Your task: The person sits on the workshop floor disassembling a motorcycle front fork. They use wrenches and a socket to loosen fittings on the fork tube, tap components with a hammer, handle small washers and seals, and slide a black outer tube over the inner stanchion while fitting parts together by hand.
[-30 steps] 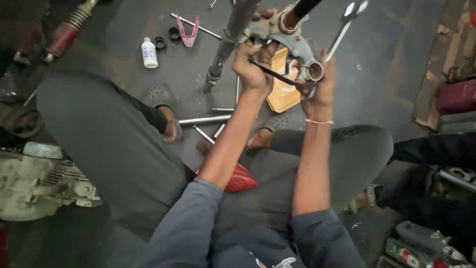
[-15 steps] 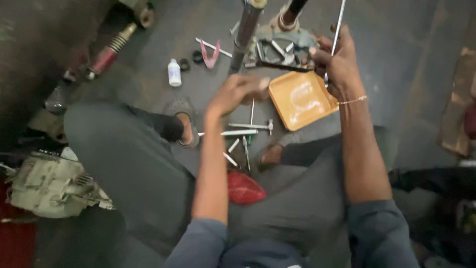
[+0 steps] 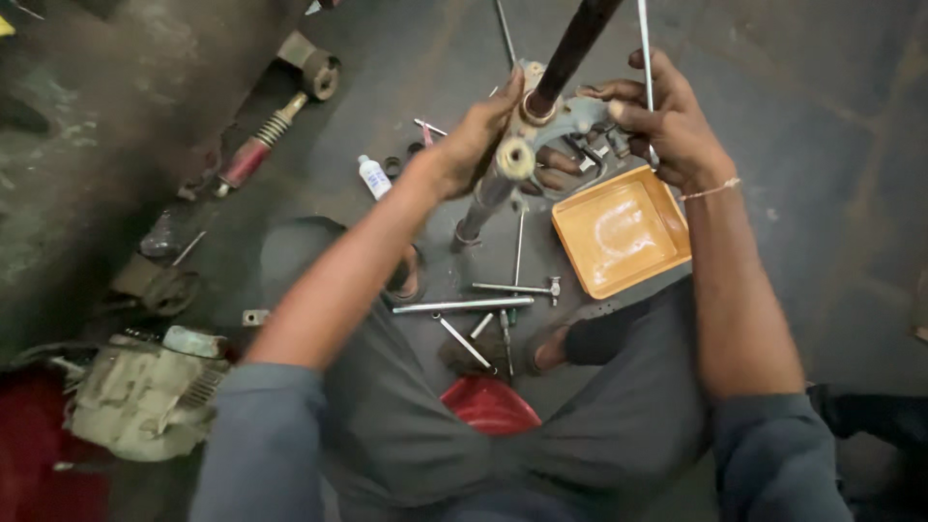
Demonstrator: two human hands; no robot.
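Fork assembly (image 3: 541, 126) — grey metal bracket with two tubes — sits held up between both hands, top centre of view, above the floor. Dark tube (image 3: 578, 43) runs up and right out of frame from a ring on the bracket; grey tube (image 3: 488, 193) angles down-left, its round end cap facing the camera. Left hand (image 3: 474, 140) is on the left side of the assembly, fingers wrapped around the bracket and the top of the grey tube, closed in a grip. Right hand (image 3: 667, 121) is on the right side, fingers curled, touching the bracket's right edge and pinching a thin metal rod (image 3: 645, 58) that stands near vertical and leaves the top of the frame. Thin bracelet on the right wrist.

Just below the right hand: orange tray (image 3: 623, 232) on the floor, part of the bracket overlapping its top-left corner. Below the assembly, loose long bolts and rods (image 3: 464, 304) lie on the grey floor between the person's feet. Small white bottle (image 3: 373, 177) left of the left hand, near it, with dark rings beside it. Further left, well apart: shock absorber with red body and spring (image 3: 261, 145). Lower left: dirty engine block (image 3: 145, 391). Red object (image 3: 488, 406) in the lap area, partly hidden; cannot tell what it is. Person sits with knees spread, grey trousers.
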